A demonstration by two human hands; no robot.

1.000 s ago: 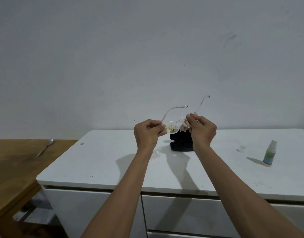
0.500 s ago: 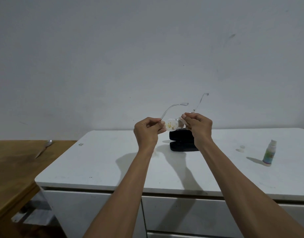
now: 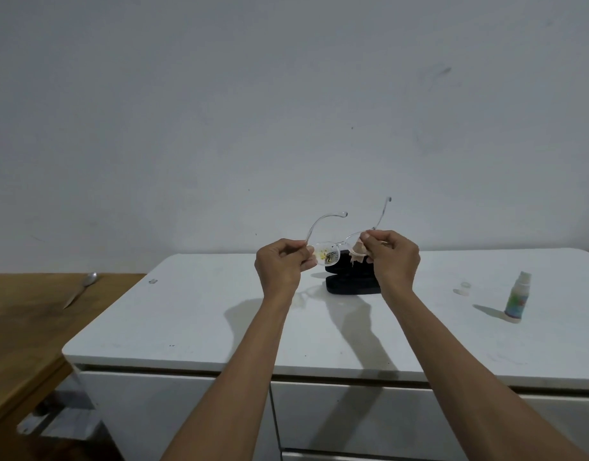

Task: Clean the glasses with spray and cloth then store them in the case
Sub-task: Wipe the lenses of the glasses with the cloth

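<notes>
Clear-framed glasses (image 3: 329,254) are held up in front of me above the white cabinet top, temples unfolded and pointing away. Yellow-brown smears cover the left lens. My left hand (image 3: 281,266) pinches the frame's left corner. My right hand (image 3: 393,256) presses a small pale cloth (image 3: 358,251) against the right lens. Behind my hands an open black case (image 3: 349,281) lies on the cabinet top. A small spray bottle (image 3: 517,299) stands upright at the right, apart from both hands.
The white cabinet (image 3: 200,321) has drawers below its front edge. A wooden table (image 3: 27,321) adjoins it on the left with a spoon (image 3: 80,289) lying on it. Two small clear caps (image 3: 462,288) lie near the bottle. A plain wall rises behind.
Both hands lifted the glasses slightly. The right hand's fingers shifted the cloth on the right lens. The smeared left lens shows more fully.
</notes>
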